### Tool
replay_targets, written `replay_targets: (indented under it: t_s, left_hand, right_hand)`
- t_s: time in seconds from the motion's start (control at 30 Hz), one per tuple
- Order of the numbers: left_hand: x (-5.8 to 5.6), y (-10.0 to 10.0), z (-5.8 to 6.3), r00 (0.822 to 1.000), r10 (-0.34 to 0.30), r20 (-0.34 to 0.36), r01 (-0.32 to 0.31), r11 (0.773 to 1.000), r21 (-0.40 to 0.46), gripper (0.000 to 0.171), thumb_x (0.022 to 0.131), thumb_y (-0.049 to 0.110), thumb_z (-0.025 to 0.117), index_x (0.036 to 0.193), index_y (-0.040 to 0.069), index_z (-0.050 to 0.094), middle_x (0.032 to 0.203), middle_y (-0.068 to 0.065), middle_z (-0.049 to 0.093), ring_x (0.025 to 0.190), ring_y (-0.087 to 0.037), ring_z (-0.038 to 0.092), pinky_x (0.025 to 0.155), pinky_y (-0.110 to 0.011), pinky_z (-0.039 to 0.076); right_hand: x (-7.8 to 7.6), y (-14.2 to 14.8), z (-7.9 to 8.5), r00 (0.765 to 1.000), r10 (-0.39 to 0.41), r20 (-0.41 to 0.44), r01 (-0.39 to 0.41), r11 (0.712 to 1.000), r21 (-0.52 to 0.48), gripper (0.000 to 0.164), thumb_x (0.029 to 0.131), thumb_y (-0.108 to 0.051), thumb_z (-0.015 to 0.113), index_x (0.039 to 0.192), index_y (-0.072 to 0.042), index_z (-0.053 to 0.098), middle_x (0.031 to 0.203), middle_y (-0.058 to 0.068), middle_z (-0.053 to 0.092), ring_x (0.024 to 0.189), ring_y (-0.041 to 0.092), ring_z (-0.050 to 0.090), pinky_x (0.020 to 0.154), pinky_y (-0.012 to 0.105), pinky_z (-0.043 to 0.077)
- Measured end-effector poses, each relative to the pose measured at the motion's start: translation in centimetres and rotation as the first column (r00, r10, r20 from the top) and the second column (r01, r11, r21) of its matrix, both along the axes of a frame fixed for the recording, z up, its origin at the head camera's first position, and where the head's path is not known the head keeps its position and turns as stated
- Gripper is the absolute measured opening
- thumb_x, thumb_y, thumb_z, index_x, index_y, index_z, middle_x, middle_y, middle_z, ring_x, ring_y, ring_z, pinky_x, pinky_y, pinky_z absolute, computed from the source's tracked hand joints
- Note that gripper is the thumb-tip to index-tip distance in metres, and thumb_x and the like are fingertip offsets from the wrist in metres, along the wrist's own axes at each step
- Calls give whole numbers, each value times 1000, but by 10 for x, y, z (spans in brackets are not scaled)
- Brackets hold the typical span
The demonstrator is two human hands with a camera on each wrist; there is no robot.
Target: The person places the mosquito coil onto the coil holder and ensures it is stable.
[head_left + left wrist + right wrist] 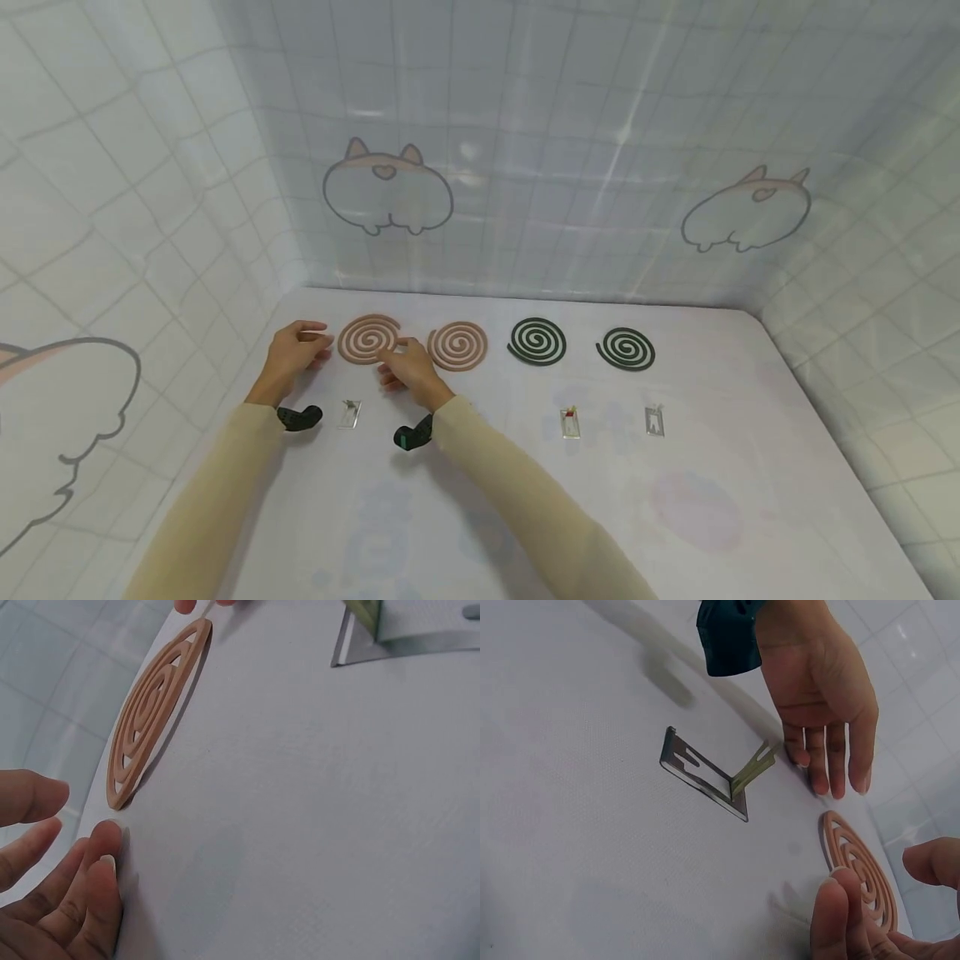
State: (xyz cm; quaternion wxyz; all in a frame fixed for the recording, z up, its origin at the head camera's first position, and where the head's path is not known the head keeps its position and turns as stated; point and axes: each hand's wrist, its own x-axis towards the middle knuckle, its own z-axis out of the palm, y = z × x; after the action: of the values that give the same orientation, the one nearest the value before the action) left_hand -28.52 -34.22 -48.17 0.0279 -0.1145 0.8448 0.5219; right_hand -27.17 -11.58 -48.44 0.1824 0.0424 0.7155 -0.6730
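Observation:
A brown mosquito coil (369, 340) lies flat on the white table between my two hands. My left hand (295, 348) is just left of it, fingers loosely bent and holding nothing; in the left wrist view a gap separates the fingers from the coil. On the coil's right side is my right hand (412, 368), with thumb and fingers apart near its edge. Whether they touch it, I cannot tell. Nearer to me lies a small metal coil stand (349, 414), its prong (754, 769) bent upward.
To the right, a second brown coil (458, 347) and two dark green coils (537, 342) (626, 349) continue the row. Two more metal stands (570, 423) (655, 421) lie before the green ones. A tiled-pattern curtain (555, 208) encloses the back and sides.

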Motion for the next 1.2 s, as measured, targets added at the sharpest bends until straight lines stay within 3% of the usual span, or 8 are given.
replay_targets:
  t_s: [0.4,0.9,1.2]
  left_hand:
    - [-8,-6,-11,1000,-27,-2,27,999,-39,51,105,22,62,148,0,48,132,-24,59,85,-12,69,69,-25,59]
    - [-7,2,-4,997,-83,-2,83,996,-26,52,101,12,65,148,-4,48,131,-26,61,86,-14,69,69,-25,58]
    - [-4,1,-3,995,-100,6,100,995,4,55,97,4,69,145,-10,48,137,-30,56,85,-8,67,74,-24,58]
  right_hand:
    - [-3,-1,-1,999,-4,40,4,1000,-12,61,104,-22,62,158,-9,39,100,18,75,53,11,59,49,20,51]
    - [-7,3,-4,997,19,76,-11,994,-109,52,103,-17,62,153,-7,48,104,22,73,52,10,57,47,19,50]
    - [-3,-6,1,992,-61,113,86,971,-224,47,100,-19,67,144,-7,57,110,17,67,66,15,58,51,20,51]
